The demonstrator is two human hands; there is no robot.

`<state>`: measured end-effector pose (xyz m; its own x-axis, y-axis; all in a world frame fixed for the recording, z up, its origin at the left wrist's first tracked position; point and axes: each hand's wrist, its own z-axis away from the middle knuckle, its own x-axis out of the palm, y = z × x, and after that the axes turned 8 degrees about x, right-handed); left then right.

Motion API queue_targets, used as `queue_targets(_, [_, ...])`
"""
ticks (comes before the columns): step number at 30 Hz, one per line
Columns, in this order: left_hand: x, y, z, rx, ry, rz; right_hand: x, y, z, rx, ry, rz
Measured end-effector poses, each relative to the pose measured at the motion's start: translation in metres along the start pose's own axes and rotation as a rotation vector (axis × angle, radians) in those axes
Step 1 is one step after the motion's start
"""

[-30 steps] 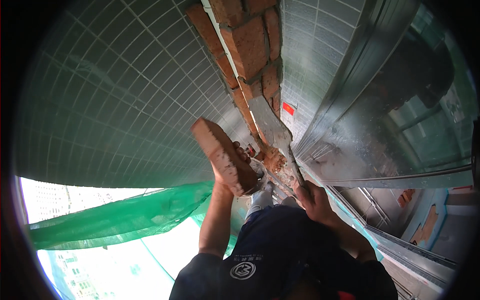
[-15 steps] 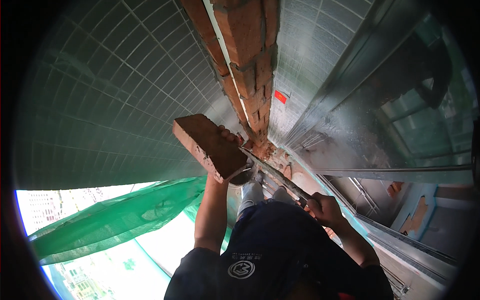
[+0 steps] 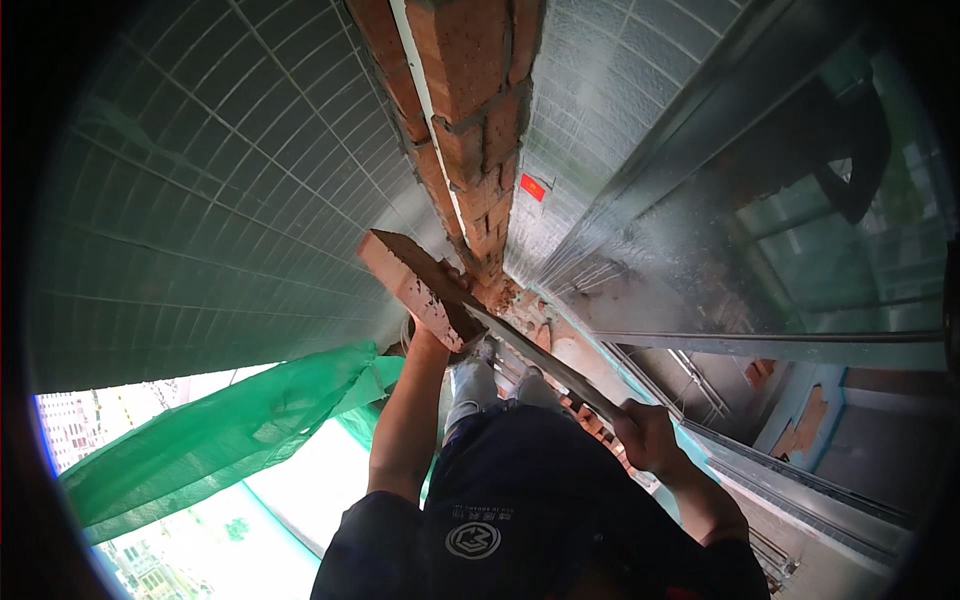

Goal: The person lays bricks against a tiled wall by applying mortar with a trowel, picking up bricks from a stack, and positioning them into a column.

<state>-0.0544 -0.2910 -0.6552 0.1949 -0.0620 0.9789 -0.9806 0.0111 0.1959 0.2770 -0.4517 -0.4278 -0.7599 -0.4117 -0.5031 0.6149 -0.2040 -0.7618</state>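
A reddish-brown brick (image 3: 405, 280) is held up tilted in my left hand (image 3: 458, 277), whose fingers curl over its far side while the palm is under it. My right hand (image 3: 645, 435) is closed round the near end of a long, flat bricklaying trowel (image 3: 555, 367). The trowel slants up and left to the brick's right side, where its far end seems to meet the brick. Part of that end is hidden, so I cannot tell whether mortar is on it.
Ahead rises a narrow brick pier (image 3: 465, 150) with a white strip (image 3: 418, 70) along it, between grey tiled walls (image 3: 230, 150). Green netting (image 3: 230, 430) hangs at the left over a drop. A glass panel (image 3: 780, 220) stands right. Rubble (image 3: 508, 297) lies at the pier's foot.
The brick has turned in my left hand, showing more of its pale side and less of its broad face. The trowel has come up against its right side. My view has shifted slightly.
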Motion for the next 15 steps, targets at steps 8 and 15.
queue_targets(8, [0.000, -0.014, -0.014, 0.033, 0.274, -0.089, 0.023, 0.079, -0.007, 0.203, 0.038, 0.327])
queue_targets(15, [-0.015, -0.031, -0.008, 0.037, 0.371, -0.052, 0.030, 0.064, -0.013, 0.020, 0.056, 0.065])
